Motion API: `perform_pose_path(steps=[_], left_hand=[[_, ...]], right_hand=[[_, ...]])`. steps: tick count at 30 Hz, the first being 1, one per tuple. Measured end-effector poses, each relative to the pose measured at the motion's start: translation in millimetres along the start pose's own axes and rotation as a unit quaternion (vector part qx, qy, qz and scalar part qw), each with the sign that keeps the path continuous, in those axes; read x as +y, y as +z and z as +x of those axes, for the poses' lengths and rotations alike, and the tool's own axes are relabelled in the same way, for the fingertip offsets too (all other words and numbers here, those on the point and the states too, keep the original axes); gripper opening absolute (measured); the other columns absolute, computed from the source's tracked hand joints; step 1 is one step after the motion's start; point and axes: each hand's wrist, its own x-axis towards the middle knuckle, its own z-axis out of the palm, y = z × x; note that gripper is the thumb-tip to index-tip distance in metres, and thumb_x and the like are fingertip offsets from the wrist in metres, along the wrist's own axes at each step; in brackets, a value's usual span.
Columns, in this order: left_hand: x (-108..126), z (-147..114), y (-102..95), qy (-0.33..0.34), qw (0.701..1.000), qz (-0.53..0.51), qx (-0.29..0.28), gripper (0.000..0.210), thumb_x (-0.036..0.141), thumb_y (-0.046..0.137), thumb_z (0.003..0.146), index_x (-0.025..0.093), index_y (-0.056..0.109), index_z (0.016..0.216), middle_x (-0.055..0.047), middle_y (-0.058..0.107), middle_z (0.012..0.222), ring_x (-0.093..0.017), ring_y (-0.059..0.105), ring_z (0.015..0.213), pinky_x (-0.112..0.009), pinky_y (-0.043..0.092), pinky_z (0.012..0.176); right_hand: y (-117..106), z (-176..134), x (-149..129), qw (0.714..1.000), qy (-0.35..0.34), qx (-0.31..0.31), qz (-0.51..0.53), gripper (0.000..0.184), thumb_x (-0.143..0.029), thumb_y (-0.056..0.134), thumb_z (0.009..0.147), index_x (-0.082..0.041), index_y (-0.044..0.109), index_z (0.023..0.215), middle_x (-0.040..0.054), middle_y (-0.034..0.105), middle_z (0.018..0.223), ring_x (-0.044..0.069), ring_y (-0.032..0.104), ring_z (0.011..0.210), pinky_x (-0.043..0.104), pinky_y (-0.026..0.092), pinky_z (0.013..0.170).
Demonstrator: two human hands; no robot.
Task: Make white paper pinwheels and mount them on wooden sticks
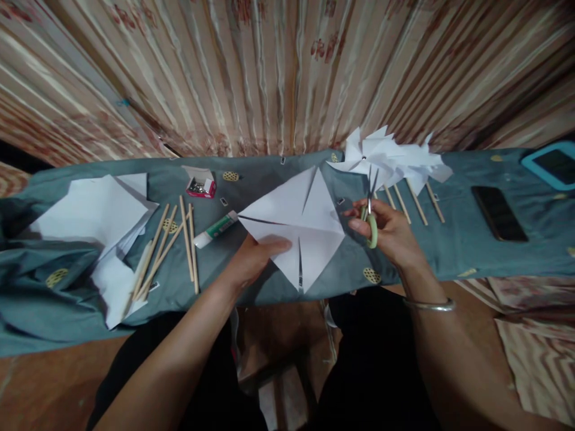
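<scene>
My left hand (263,254) grips a square sheet of white paper (309,221), thumb on top and fingers hidden beneath. Slits run inward from three of the sheet's corners: left, top and bottom. To the right of the paper, my right hand (389,230) holds scissors (371,218) with pale green handles, blades pointing away from me. The blades are apart from the sheet. Just beyond them lie several white paper pinwheels (386,155) on wooden sticks (417,203), overlapping in a row.
A glue stick (216,229), a small red box of pins (200,184) and several loose wooden sticks (188,245) lie left of the sheet. Farther left are more white papers (99,215). A phone (499,214) and a blue-framed device (552,164) rest at the right. Curtains (269,72) hang behind.
</scene>
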Motion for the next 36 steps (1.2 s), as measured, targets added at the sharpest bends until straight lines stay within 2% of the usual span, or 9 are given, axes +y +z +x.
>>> perform_pose_path(steps=[5,10,13,16,19,22,27,33,36], left_hand=[[-9.0,-1.8,-0.7,-0.020,0.999,0.026,-0.023,0.034,0.020,0.085,0.051,0.017,0.073,0.083,-0.008,0.075,0.087,-0.026,0.068,0.081,-0.041,0.053,0.082],[-4.0,-3.8,2.7,-0.024,0.999,0.007,-0.033,0.037,0.023,0.086,0.051,0.017,0.072,0.085,-0.007,0.075,0.086,-0.025,0.068,0.081,-0.039,0.052,0.081],[3.9,-4.8,5.7,-0.018,0.997,-0.051,-0.048,0.038,0.040,0.083,0.060,0.018,0.071,0.089,-0.009,0.074,0.091,-0.030,0.068,0.094,-0.042,0.052,0.087],[11.5,-6.2,8.7,-0.011,0.992,-0.100,-0.076,0.051,0.060,0.075,0.065,0.020,0.070,0.097,-0.010,0.073,0.103,-0.032,0.064,0.110,-0.044,0.050,0.094],[11.9,-8.0,12.5,0.002,0.989,-0.119,-0.090,0.058,0.062,0.077,0.061,0.026,0.066,0.105,-0.007,0.067,0.119,-0.029,0.058,0.119,-0.043,0.047,0.099],[4.0,-9.4,18.6,0.041,0.993,-0.090,-0.066,0.051,0.052,0.082,0.059,0.026,0.064,0.099,-0.006,0.062,0.128,-0.029,0.053,0.125,-0.044,0.046,0.100],[-9.8,-8.7,30.7,0.078,0.996,0.003,-0.035,0.046,0.033,0.085,0.059,0.023,0.064,0.099,-0.008,0.067,0.118,-0.028,0.058,0.120,-0.043,0.043,0.104],[-18.0,-0.8,21.8,0.130,0.984,0.043,0.117,0.039,0.027,0.079,0.062,0.022,0.065,0.097,-0.006,0.073,0.098,-0.028,0.065,0.103,-0.045,0.046,0.099],[-15.8,3.2,13.0,0.143,0.976,0.068,0.151,0.031,0.020,0.077,0.061,0.022,0.067,0.091,-0.005,0.073,0.094,-0.027,0.065,0.095,-0.042,0.049,0.092]], right_hand=[[9.1,-3.2,-3.7,0.994,0.058,-0.087,0.029,0.044,-0.037,0.089,0.053,-0.023,0.068,0.089,-0.0039,0.067,0.075,0.012,0.058,0.066,0.028,0.051,0.063],[16.1,-6.9,-8.1,0.984,0.114,-0.126,0.057,0.041,-0.033,0.089,0.050,-0.020,0.069,0.083,-0.0071,0.063,0.062,0.008,0.050,0.053,0.022,0.041,0.049],[24.9,-7.4,-6.8,0.984,0.122,-0.075,0.103,0.040,-0.031,0.090,0.047,-0.020,0.068,0.079,-0.0084,0.061,0.059,0.007,0.048,0.049,0.021,0.038,0.047],[38.7,-7.3,-1.9,0.979,0.123,0.007,0.165,0.040,-0.032,0.090,0.046,-0.021,0.068,0.077,-0.0071,0.065,0.065,0.009,0.054,0.053,0.024,0.044,0.053],[52.1,-7.2,2.6,0.967,0.121,0.061,0.216,0.038,-0.034,0.089,0.048,-0.021,0.068,0.077,-0.0051,0.069,0.070,0.012,0.059,0.060,0.027,0.049,0.062],[62.4,-7.9,3.8,0.962,0.119,0.078,0.232,0.039,-0.035,0.089,0.049,-0.021,0.067,0.079,-0.0041,0.068,0.068,0.013,0.060,0.060,0.028,0.051,0.063],[77.8,-11.5,3.7,0.970,0.117,0.065,0.204,0.043,-0.038,0.088,0.049,-0.021,0.064,0.080,-0.0037,0.068,0.070,0.013,0.059,0.059,0.028,0.051,0.060],[92.7,-16.8,7.2,0.978,0.114,0.042,0.171,0.046,-0.041,0.088,0.049,-0.023,0.063,0.083,-0.0040,0.068,0.072,0.014,0.058,0.060,0.029,0.051,0.060],[92.7,-21.2,3.0,0.983,0.108,0.006,0.150,0.044,-0.043,0.087,0.052,-0.022,0.063,0.082,-0.0039,0.067,0.069,0.013,0.056,0.058,0.027,0.048,0.056]])
